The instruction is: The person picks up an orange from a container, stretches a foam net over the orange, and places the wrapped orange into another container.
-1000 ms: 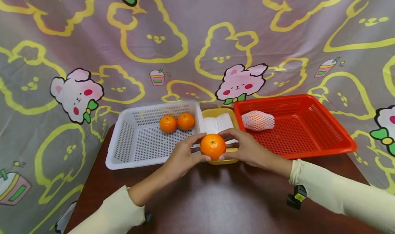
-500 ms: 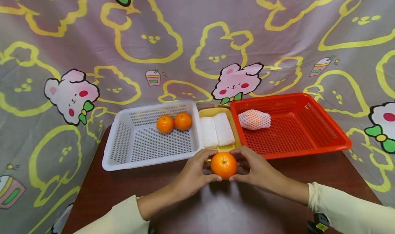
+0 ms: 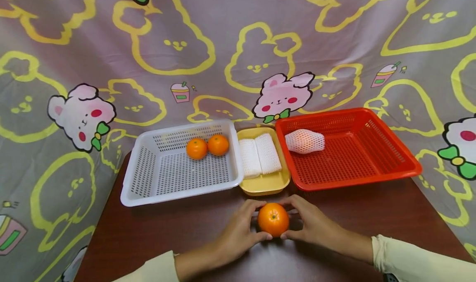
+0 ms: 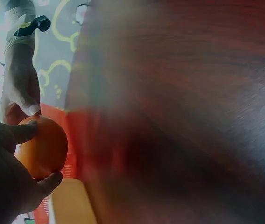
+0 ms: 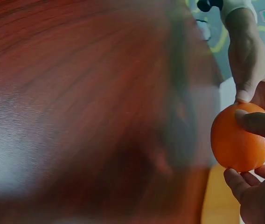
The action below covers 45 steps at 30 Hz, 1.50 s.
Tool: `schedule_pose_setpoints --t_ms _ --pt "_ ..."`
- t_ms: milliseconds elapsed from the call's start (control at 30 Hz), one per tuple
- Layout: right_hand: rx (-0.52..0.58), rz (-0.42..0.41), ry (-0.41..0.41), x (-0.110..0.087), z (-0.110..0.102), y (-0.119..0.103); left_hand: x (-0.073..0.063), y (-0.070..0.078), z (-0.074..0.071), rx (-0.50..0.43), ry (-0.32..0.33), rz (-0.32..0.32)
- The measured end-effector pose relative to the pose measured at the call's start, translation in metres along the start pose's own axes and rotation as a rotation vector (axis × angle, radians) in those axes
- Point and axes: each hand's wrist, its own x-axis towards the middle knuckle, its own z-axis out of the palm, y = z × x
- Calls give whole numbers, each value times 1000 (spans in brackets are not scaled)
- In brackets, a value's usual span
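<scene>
An orange (image 3: 273, 220) with a small green stem spot is held between both hands, in front of the yellow tray. My left hand (image 3: 241, 232) grips its left side with thumb and fingers curled round it. On the other side my right hand (image 3: 314, 223) holds it the same way. Both wrist views show the orange (image 4: 44, 147) with thumbs and fingers of the two hands on it. Two folded white foam net sleeves (image 3: 268, 153) lie side by side in the yellow tray (image 3: 265, 186).
To the left stands a white basket (image 3: 178, 197) with two oranges (image 3: 196, 149) in it. A red basket (image 3: 357, 182) on the right holds a fruit in a white foam net (image 3: 305, 141). Behind the brown table (image 3: 167, 228) hangs a patterned cloth (image 3: 208, 34).
Both hands have drawn the orange back from above the yellow tray, toward the body and slightly right. The foam sleeves in the tray are now in full sight.
</scene>
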Motion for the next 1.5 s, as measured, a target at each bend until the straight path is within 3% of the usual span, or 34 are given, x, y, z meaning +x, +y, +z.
schedule_pose_setpoints --t_ms 300,600,867,1233,1500 --pt "-16 46 27 -4 17 14 3 -12 13 -83 -32 -39" --pt "14 91 12 -2 22 27 5 -28 22 -68 -25 -3" --pt "84 140 -32 2 22 32 8 -34 23 -118 -44 -70" --pt "86 133 -18 4 25 35 11 -38 21 -104 -56 -61" --pt "122 192 -52 7 23 33 11 -39 21 -153 -57 -96"
